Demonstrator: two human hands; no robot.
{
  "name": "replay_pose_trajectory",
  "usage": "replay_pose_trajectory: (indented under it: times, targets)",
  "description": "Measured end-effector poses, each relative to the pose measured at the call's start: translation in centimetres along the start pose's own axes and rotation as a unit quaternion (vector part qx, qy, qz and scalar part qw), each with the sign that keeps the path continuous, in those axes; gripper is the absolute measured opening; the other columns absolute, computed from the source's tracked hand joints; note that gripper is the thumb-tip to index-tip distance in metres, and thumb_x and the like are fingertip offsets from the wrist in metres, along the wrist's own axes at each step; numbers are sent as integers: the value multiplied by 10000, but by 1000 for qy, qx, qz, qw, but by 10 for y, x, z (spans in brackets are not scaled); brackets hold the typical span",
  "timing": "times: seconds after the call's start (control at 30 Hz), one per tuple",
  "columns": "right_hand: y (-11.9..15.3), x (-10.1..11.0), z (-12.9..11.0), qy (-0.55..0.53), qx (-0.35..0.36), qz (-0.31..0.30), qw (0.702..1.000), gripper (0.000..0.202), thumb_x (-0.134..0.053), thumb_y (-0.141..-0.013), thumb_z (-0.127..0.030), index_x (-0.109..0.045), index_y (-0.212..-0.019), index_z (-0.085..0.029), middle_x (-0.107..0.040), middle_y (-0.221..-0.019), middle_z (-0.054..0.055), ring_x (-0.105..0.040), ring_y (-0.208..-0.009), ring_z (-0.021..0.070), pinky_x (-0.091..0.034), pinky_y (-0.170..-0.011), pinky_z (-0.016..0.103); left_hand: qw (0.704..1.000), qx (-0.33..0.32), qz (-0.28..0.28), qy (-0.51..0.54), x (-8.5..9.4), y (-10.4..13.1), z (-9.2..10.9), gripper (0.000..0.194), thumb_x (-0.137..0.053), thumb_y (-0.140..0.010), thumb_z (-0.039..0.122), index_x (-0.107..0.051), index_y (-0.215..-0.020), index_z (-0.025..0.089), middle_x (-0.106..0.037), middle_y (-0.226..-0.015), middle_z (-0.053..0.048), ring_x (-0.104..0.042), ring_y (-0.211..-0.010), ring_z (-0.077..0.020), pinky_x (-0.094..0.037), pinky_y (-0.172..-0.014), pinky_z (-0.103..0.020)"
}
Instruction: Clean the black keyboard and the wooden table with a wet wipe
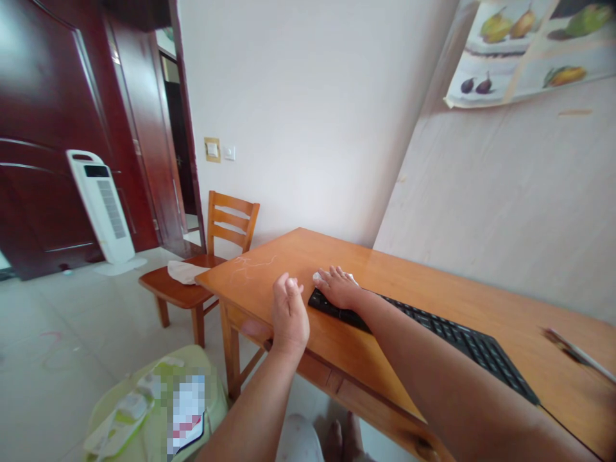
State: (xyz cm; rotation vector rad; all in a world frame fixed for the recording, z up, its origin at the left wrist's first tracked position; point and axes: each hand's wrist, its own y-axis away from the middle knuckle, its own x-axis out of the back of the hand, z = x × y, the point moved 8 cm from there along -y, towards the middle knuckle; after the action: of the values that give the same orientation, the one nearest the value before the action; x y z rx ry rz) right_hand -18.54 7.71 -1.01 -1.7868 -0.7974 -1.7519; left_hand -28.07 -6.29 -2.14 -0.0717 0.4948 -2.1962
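Fingers (332,274) of right hand (342,289) spread flat over white tissue (316,277), by the ten o'clock end of black keyboard (447,330). Left hand (291,314) (loosely curled, seemingly empty) at tissue's eight o'clock. Best done, I'd judge, with light, even pressure, tissue squarely beneath fingertips.

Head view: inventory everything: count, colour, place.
Table: one, orange, centre right
Keyboard: one, black, on table
Tissue: one, white, under right hand
Pens or brushes: count unclear, mixed, table right
Chair: one, orange, left of table
Cloth or paper: one, white, on chair
Door: one, dark red, left
Tower heater: one, white, before door
Wall plates: two, white, above chair
Fruit paintings: four, multicoloured, upper right
Seat: one, pale green, lower left
Phone: one, black edge, on seat
Packet: one, white and green, on seat
Feet: two, below table
Left hand: one, beside keyboard
Right hand: one, on tissue
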Motion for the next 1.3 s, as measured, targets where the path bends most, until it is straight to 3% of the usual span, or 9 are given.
replay_pose_trajectory:
  times: [0.13, 0.37, 0.6, 0.87, 1.07, 1.3]
  targets:
    - [10, -1, -13, -1, 17, 4, 1000, 682, -139, -1012, -565, -214, -1583, -199, -188, -1635, 172, -154, -1502, 335, -195, -1150, 588, 1000, -18, 4, -22, 1, -3, -2, 592, -264, -987, 597, -457, -1330, 154, -611, -1284, -206, -653, -1142, -249, -481, -1007, -425]
    - [56, -4, -48, -5, 103, 36, 994, 666, -170, -1026, -525, -260, -1571, -153, -200, -1634, 160, -115, -1513, 314, -185, -1191, 526, 997, -30, -5, -68, 1, -6, -5, 584, -255, -994, 578, -479, -1323, 151, -622, -1275, -202, -641, -1152, -247, -476, -1000, -423]
    - [84, -7, -35, -18, 119, 43, 992, 657, -159, -1029, -519, -264, -1572, -166, -197, -1636, 145, -128, -1512, 294, -168, -1204, 513, 992, -44, -13, -121, -2, -5, 2, 550, -252, -995, 568, -526, -1253, 166, -657, -1217, -174, -633, -1155, -251, -454, -1020, -430]
    - [50, -6, -19, -16, 63, 40, 997, 673, -164, -1023, -538, -263, -1571, -161, -204, -1631, 170, -140, -1508, 318, -180, -1188, 537, 977, -38, -87, -189, -15, -1, 12, 551, -222, -992, 572, -563, -1193, 189, -667, -1190, -162, -624, -1148, -289, -473, -972, -458]
    - [21, 1, -13, -20, 21, 27, 999, 683, -154, -1022, -533, -259, -1567, -134, -204, -1616, 220, -177, -1497, 342, -202, -1172, 562, 952, -94, -136, -259, -25, 3, 24, 578, -232, -1000, 542, -534, -1321, 168, -615, -1331, -168, -558, -1267, -280, -422, -1060, -441]
    - [31, -1, 6, -21, -5, 39, 999, 668, -172, -1021, -541, -235, -1573, -169, -202, -1621, 202, -179, -1498, 323, -222, -1162, 576, 896, -116, -217, -369, -42, 8, 23, 608, -192, -1010, 528, -476, -1419, 179, -543, -1445, -138, -493, -1346, -299, -308, -1138, -514]
